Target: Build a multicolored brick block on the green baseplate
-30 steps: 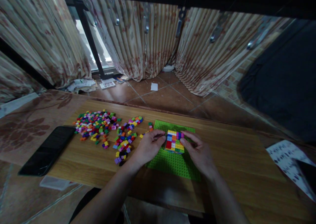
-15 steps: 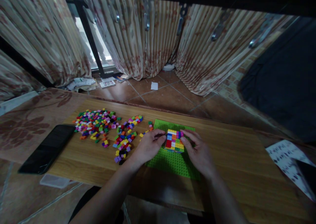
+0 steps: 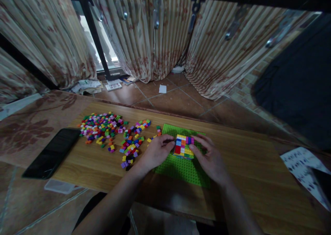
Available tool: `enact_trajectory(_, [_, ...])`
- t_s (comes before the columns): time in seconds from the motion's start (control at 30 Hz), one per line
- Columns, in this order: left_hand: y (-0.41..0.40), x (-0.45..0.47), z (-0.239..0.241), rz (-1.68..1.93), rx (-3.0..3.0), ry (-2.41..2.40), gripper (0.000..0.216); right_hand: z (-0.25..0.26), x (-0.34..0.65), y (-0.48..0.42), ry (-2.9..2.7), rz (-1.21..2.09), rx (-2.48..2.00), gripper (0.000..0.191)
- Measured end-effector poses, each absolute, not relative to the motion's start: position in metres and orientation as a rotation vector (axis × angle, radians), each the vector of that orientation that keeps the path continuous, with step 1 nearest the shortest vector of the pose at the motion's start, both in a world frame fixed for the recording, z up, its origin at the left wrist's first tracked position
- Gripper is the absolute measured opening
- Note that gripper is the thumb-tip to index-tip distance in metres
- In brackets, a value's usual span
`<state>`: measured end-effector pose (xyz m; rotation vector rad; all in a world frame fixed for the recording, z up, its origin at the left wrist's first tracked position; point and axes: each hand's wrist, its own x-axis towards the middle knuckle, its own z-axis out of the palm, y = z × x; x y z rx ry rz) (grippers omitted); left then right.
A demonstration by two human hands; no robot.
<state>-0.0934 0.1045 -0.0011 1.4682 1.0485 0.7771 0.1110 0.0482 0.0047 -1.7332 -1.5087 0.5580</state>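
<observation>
A small multicoloured brick block (image 3: 183, 146) stands on a green baseplate (image 3: 181, 167) on the wooden table (image 3: 248, 166). My left hand (image 3: 155, 152) rests on the plate with its fingers pressed to the block's left side. My right hand (image 3: 210, 159) grips the block's right side, thumb and fingers pinched around it. A spread of loose coloured bricks (image 3: 113, 133) lies to the left of the plate, closest to my left hand.
A black phone (image 3: 51, 153) lies at the table's left end, over a clear plastic lid (image 3: 58, 186). Printed paper (image 3: 305, 173) sits at the right edge. Beyond the table are tiled floor, patterned curtains (image 3: 160, 38) and scattered papers (image 3: 88, 86).
Both hands have stayed on the brick block, with only slight finger shifts. The view has tilted a little, so everything sits slightly higher in the frame.
</observation>
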Motion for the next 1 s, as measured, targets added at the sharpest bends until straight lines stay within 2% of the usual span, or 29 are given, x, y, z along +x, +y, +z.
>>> enact_trajectory(0.53, [0.104,-0.093,0.006,0.776,1.477,1.061,0.021,0.001,0.107,0.055,-1.242,0.680,-1.552,0.028])
enact_trajectory(1.0, [0.103,-0.091,0.003,0.763,1.566,1.104,0.021,0.008,0.102,0.060,-1.160,0.747,-1.596,0.030])
